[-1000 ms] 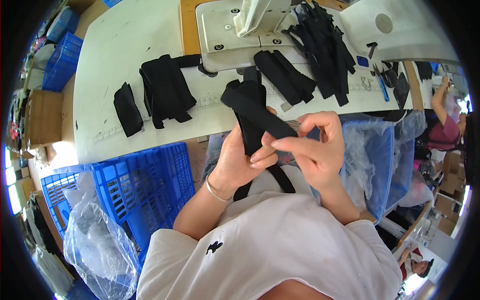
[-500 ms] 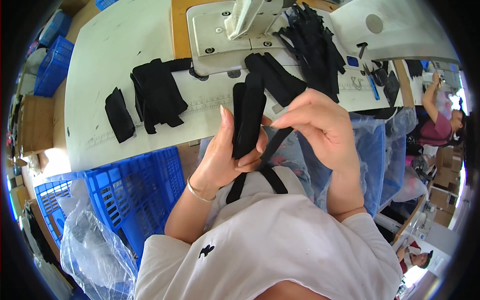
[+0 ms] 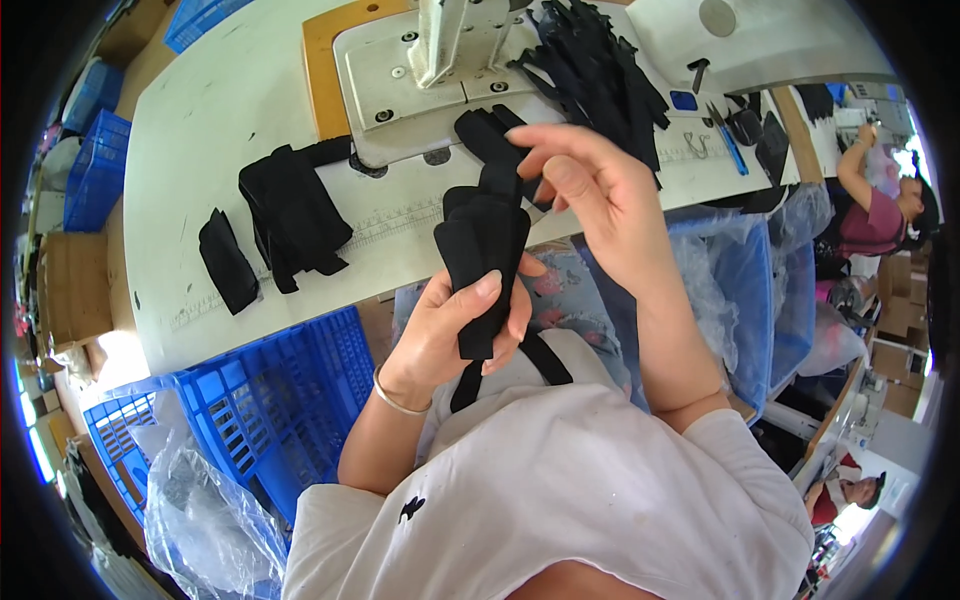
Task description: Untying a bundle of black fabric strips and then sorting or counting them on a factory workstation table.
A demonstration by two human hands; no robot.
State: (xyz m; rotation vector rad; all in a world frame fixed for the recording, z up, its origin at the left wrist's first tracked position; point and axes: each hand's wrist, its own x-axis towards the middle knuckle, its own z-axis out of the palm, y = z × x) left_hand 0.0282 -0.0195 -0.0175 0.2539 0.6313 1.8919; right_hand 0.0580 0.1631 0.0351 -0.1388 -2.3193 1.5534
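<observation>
My left hand (image 3: 430, 325) is closed around a fanned bundle of black fabric strips (image 3: 478, 245), thumb pressed on the front and fingers wrapped behind. The bundle stands nearly upright above my lap. My right hand (image 3: 607, 200) is raised at its upper right, fingers bent and apart, with no strip visibly gripped. Its fingertips are close to the bundle's top end and to a pile of black strips (image 3: 485, 132) on the table, partly hidden behind hand and bundle. Further left on the white table (image 3: 190, 130) lie a folded stack of black fabric (image 3: 295, 210) and one separate black piece (image 3: 228, 262).
A sewing machine (image 3: 440, 95) stands at the table's far side, beside a heap of ragged black strips (image 3: 590, 70). Small snips (image 3: 728, 140) lie at the right. Blue crates (image 3: 270, 400) and clear plastic bags (image 3: 210, 510) sit below. Two people are in the right background.
My right hand has moved up and away from a black strip it was pinching, and its fingers have spread. The bundle in my left hand is lower and fanned out, the thumb now across it.
</observation>
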